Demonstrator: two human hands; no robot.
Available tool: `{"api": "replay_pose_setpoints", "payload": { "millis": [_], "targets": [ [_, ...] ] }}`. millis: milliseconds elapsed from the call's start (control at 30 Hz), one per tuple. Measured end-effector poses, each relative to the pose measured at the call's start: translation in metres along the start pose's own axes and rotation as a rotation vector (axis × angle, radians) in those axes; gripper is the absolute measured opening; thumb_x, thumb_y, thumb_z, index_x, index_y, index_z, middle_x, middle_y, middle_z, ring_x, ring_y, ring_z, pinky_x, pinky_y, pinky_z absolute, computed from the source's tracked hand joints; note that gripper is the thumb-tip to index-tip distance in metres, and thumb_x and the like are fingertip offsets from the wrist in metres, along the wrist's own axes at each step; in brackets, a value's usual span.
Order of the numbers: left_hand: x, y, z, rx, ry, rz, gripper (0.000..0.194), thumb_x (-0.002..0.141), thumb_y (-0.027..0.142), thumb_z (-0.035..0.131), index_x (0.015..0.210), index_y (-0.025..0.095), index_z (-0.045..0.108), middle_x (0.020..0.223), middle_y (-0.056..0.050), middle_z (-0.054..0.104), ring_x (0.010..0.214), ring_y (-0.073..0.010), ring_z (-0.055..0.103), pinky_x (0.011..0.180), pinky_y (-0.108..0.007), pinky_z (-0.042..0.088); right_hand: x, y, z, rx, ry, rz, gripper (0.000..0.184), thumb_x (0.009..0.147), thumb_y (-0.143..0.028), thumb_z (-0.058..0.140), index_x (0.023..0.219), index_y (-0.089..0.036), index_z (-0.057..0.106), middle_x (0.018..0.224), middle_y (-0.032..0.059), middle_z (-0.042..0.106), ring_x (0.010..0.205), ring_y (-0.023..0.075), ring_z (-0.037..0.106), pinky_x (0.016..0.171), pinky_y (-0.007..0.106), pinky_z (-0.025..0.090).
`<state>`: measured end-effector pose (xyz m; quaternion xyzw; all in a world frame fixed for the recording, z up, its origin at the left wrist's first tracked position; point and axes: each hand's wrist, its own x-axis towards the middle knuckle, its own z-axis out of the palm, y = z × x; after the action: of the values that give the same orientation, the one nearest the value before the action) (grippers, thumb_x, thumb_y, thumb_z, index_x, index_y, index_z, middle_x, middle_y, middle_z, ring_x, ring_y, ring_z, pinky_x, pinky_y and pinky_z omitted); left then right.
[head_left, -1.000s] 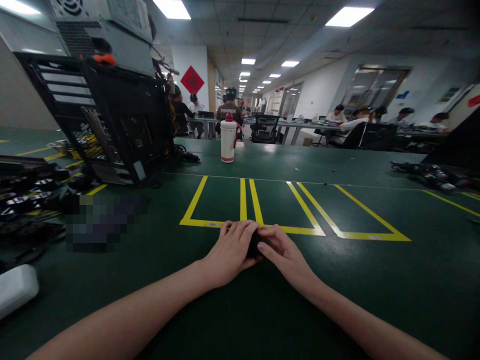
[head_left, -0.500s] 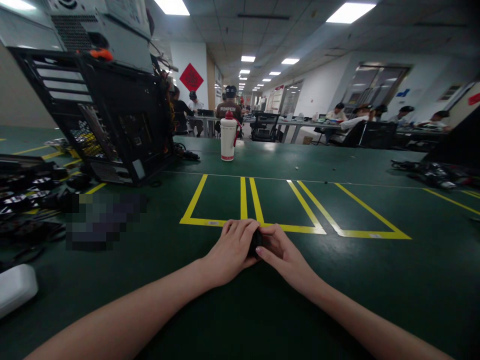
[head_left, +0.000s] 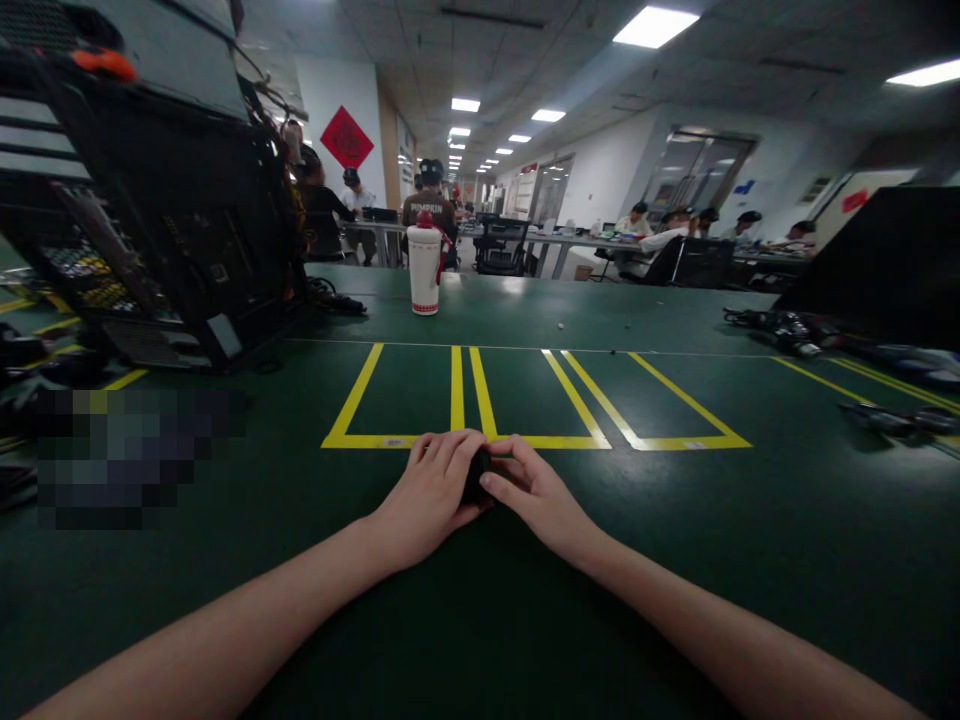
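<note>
My left hand (head_left: pixel 429 492) is curled over a small black object (head_left: pixel 476 478) on the green tabletop, just in front of a yellow tape line. Most of that object is covered by my fingers, so its kind cannot be made out. From the other side, my right hand (head_left: pixel 546 502) closes on it, the thumb against its right face and the bent fingers around its far side. Both forearms rest low over the green table (head_left: pixel 480 640).
Yellow tape outlines (head_left: pixel 525 441) lie beyond my hands. Past them stands a white tumbler (head_left: pixel 424 272) with a red lid. An open black computer case (head_left: pixel 202 230) rises at the left. Cables (head_left: pixel 787 330) lie at the right by a dark panel (head_left: pixel 892 270). People sit at desks behind.
The view has turned to the right, so the tumbler, case and tape appear further left. My hands keep nearly the same hold on the black object.
</note>
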<state>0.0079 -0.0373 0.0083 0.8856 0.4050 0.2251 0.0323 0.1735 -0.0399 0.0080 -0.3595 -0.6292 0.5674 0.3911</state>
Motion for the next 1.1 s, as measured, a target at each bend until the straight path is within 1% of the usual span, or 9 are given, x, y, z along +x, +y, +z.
{"api": "replay_pose_setpoints", "payload": {
  "millis": [133,300,433,533,667,733,833,1000,1100],
  "targets": [
    [0.0003,-0.0017,0.0037,0.006,0.012,-0.004,0.062,0.071,0.019,0.06,0.122,0.019,0.024,0.122,-0.009,0.041,0.114,-0.0251,0.039,0.096,-0.046,0.03,-0.0028,0.0015,0.0018,-0.008,-0.003,-0.099,0.024,0.075,-0.019,0.055,0.096,-0.023,0.045,0.101,0.0005,0.049,0.101,0.0142,0.049,0.091,0.032,0.04],
    [0.0003,-0.0005,0.0016,-0.001,0.01,0.005,0.06,0.074,0.023,0.057,0.123,0.019,0.023,0.123,-0.008,0.041,0.114,-0.0244,0.038,0.096,-0.045,0.03,0.0001,0.0037,0.0015,-0.052,0.076,-0.133,0.012,0.078,-0.024,0.05,0.09,-0.022,0.05,0.098,0.001,0.05,0.094,0.0137,0.052,0.086,0.031,0.043],
    [-0.0007,0.0006,-0.0012,-0.007,-0.012,0.002,0.059,0.074,0.023,0.057,0.123,0.02,0.023,0.124,-0.008,0.04,0.114,-0.0242,0.038,0.096,-0.046,0.03,0.0021,0.0013,0.0005,-0.046,0.066,-0.072,0.015,0.079,-0.025,0.05,0.093,-0.022,0.048,0.095,0.0012,0.052,0.092,0.0147,0.053,0.079,0.031,0.047],
    [-0.001,0.001,-0.0023,-0.009,-0.019,-0.003,0.059,0.074,0.022,0.057,0.123,0.02,0.023,0.124,-0.008,0.04,0.114,-0.0244,0.038,0.097,-0.046,0.029,0.0027,-0.0005,-0.0014,-0.054,0.06,-0.028,0.022,0.078,-0.025,0.05,0.099,-0.023,0.046,0.1,0.002,0.051,0.097,0.0158,0.051,0.081,0.033,0.047],
    [-0.0003,0.0022,-0.0039,-0.016,-0.021,0.004,0.057,0.075,0.02,0.056,0.122,0.02,0.024,0.124,-0.009,0.04,0.115,-0.0243,0.038,0.097,-0.046,0.029,0.0011,0.0004,-0.0034,-0.074,0.02,-0.052,0.017,0.078,-0.024,0.051,0.095,-0.022,0.047,0.099,0.0013,0.051,0.1,0.0161,0.049,0.085,0.035,0.044],
    [0.0001,0.0028,-0.0045,-0.018,-0.021,0.003,0.056,0.075,0.02,0.056,0.121,0.02,0.024,0.123,-0.009,0.04,0.114,-0.0245,0.039,0.097,-0.046,0.029,-0.0012,0.001,-0.003,-0.068,0.006,-0.069,0.02,0.076,-0.022,0.053,0.095,-0.023,0.047,0.1,0.0008,0.049,0.1,0.0156,0.049,0.087,0.035,0.044],
    [0.0008,0.0028,-0.0038,-0.019,-0.018,-0.002,0.056,0.074,0.02,0.056,0.121,0.019,0.025,0.123,-0.009,0.04,0.114,-0.0248,0.038,0.097,-0.046,0.029,-0.0046,0.001,-0.001,-0.083,0.019,-0.096,0.021,0.076,-0.022,0.054,0.095,-0.024,0.047,0.102,0.0007,0.048,0.097,0.0146,0.05,0.088,0.035,0.042],
    [0.0014,0.0008,0.0009,-0.016,-0.003,-0.004,0.059,0.073,0.019,0.057,0.121,0.02,0.024,0.122,-0.009,0.04,0.114,-0.0248,0.038,0.096,-0.046,0.03,-0.0027,0.0009,0.0007,-0.115,0.09,-0.111,0.01,0.077,-0.025,0.052,0.086,-0.022,0.051,0.1,0.0019,0.047,0.092,0.0158,0.051,0.077,0.033,0.047],
    [0.0012,0.0008,0.0006,-0.022,-0.001,-0.005,0.059,0.073,0.018,0.057,0.122,0.021,0.023,0.122,-0.009,0.041,0.114,-0.0255,0.038,0.096,-0.048,0.03,-0.0003,0.0007,-0.001,-0.085,0.085,-0.07,0.018,0.076,-0.025,0.052,0.094,-0.023,0.048,0.099,0.0021,0.049,0.095,0.0164,0.051,0.077,0.033,0.048]
  ]
}}
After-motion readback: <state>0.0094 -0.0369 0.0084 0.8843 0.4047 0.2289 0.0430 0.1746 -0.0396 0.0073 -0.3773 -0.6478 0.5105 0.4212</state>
